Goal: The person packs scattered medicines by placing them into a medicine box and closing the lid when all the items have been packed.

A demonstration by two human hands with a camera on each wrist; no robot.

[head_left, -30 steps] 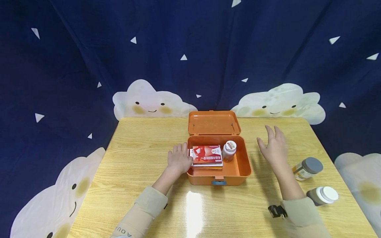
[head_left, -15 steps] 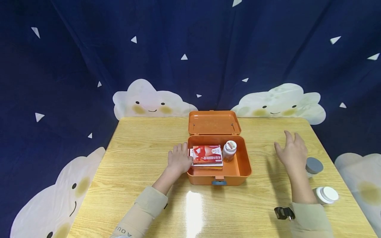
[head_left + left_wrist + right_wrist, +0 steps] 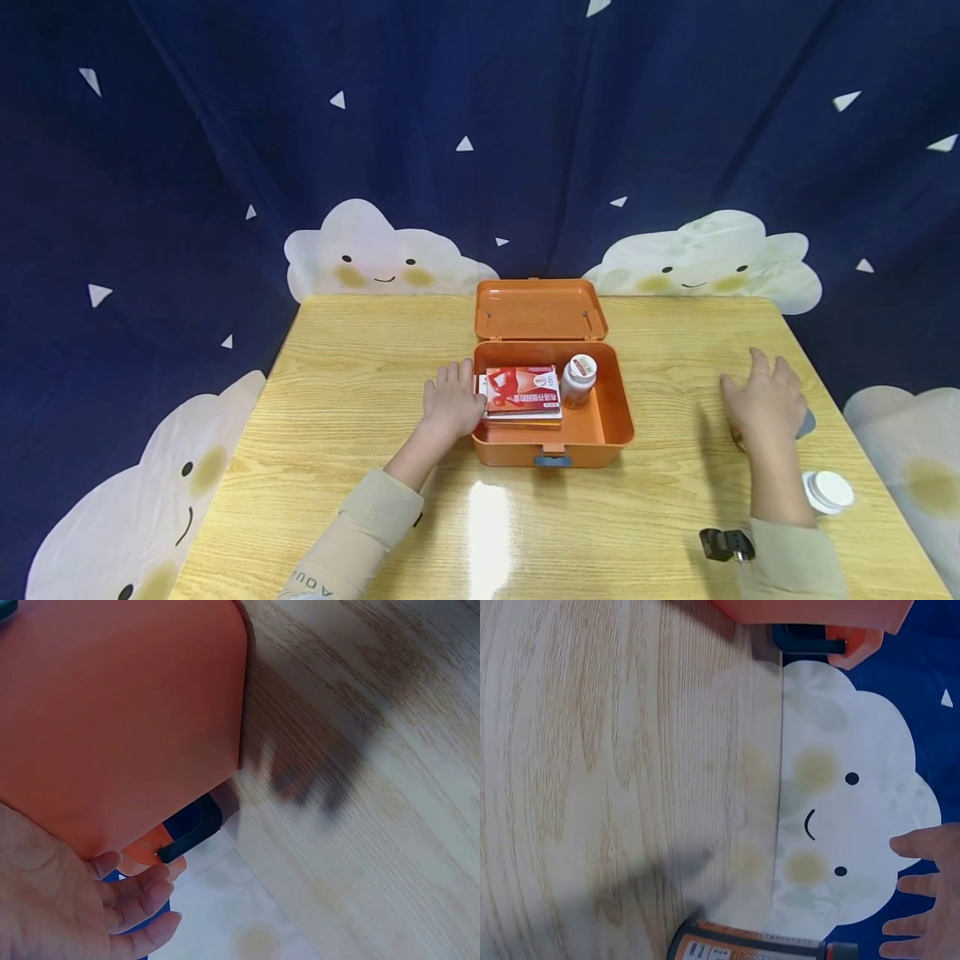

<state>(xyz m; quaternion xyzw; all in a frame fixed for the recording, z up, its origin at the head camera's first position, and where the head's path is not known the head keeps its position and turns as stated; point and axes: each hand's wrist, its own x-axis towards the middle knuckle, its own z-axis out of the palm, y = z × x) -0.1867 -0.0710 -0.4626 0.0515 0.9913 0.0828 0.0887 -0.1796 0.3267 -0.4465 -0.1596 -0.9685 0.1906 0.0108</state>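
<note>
An open orange box [image 3: 609, 417] stands mid-table, its lid [image 3: 537, 309] tipped back. Inside lie a stack of red packets [image 3: 522, 392] and a small white-capped bottle [image 3: 577, 380]. My left hand [image 3: 452, 402] rests flat against the box's left wall [image 3: 120, 712], fingers [image 3: 142, 894] relaxed. My right hand [image 3: 765, 404] hovers with spread fingers [image 3: 922, 900] over a grey-lidded jar [image 3: 807, 423], which it mostly hides; whether it touches the jar I cannot tell. The jar [image 3: 757, 948] shows its orange label in the right wrist view.
A white-lidded jar [image 3: 827, 492] stands near the table's right front corner. The wooden table [image 3: 360, 400] ends at a dark blue curtain with cloud faces [image 3: 378, 254]. A black strap device [image 3: 723, 546] sits on my right wrist.
My right hand has swung right and toward me, from beside the box to over the grey-lidded jar. The left hand and the box have stayed put.
</note>
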